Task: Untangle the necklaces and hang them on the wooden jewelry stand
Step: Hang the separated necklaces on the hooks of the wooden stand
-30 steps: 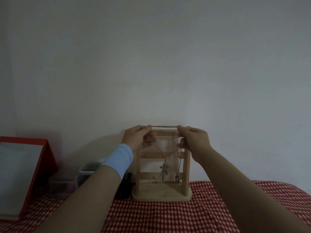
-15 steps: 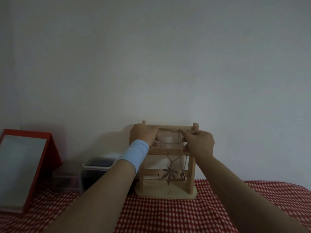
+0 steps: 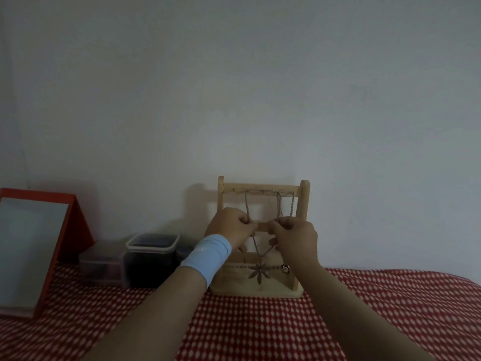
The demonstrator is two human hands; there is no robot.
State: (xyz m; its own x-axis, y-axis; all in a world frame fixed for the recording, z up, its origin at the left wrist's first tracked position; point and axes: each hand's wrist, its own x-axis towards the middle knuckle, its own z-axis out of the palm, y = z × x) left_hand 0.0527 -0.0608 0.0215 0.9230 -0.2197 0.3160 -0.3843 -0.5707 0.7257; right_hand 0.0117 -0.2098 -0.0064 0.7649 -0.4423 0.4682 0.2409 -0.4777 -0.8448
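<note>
A wooden jewelry stand (image 3: 303, 230) sits on the red checked cloth against the wall. Thin chain necklaces (image 3: 279, 204) hang from its top bar. One carries a leaf-shaped pendant (image 3: 259, 272), another a small ring pendant (image 3: 285, 268) low by the right post. My left hand (image 3: 229, 230), with a light blue wristband, pinches a chain at the height of the stand's middle bar. My right hand (image 3: 295, 238) pinches a chain just to the right of it. Both hands cover most of the middle bar.
A red-framed mirror (image 3: 31, 248) leans at the left. Clear plastic boxes (image 3: 152, 259) with dark contents stand between the mirror and the stand. The red-and-white checked tablecloth (image 3: 260, 329) spreads in front, and a plain white wall is directly behind.
Both hands have come down from the stand's top bar to its middle bar, still pinching chains. The chains now hang from the top bar, and the view has shifted slightly left.
</note>
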